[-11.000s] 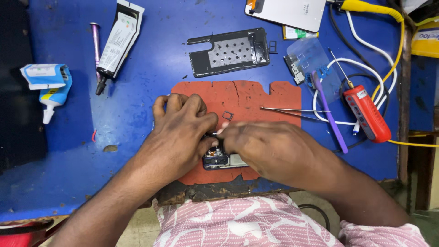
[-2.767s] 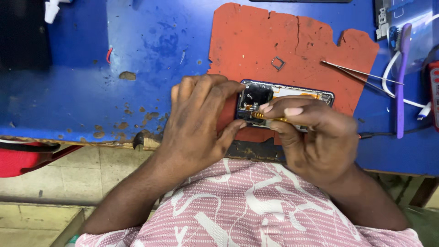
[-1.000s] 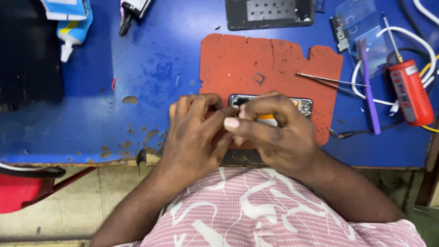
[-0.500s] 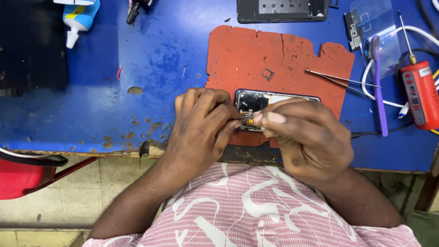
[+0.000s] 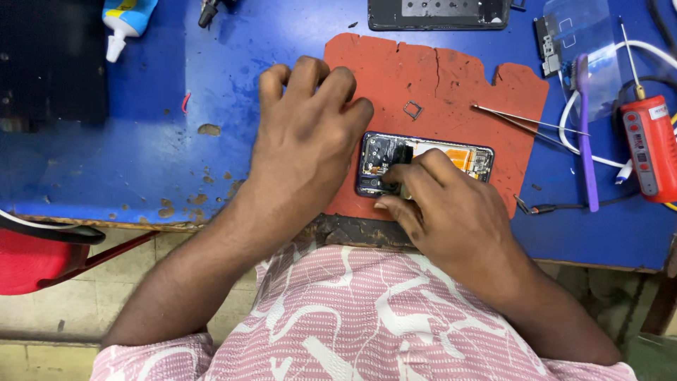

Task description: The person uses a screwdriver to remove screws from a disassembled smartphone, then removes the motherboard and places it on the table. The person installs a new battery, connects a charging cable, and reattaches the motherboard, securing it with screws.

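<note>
My left hand lies palm down, fingers spread loose on the red mat, holding nothing, beside the opened phone. My right hand curls over the phone, fingertips pinching something inside it.

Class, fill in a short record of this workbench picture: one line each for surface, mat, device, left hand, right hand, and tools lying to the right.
Surface: blue table, paint chipped near the front edge
Mat: red mat, cracked, ragged edges
Device: opened phone lying flat on the mat, insides showing
Left hand: left hand spread beside the phone's left end
Right hand: right hand, fingertips pressing into the phone
Tools to the right: tweezers, purple brush, red tool
</note>
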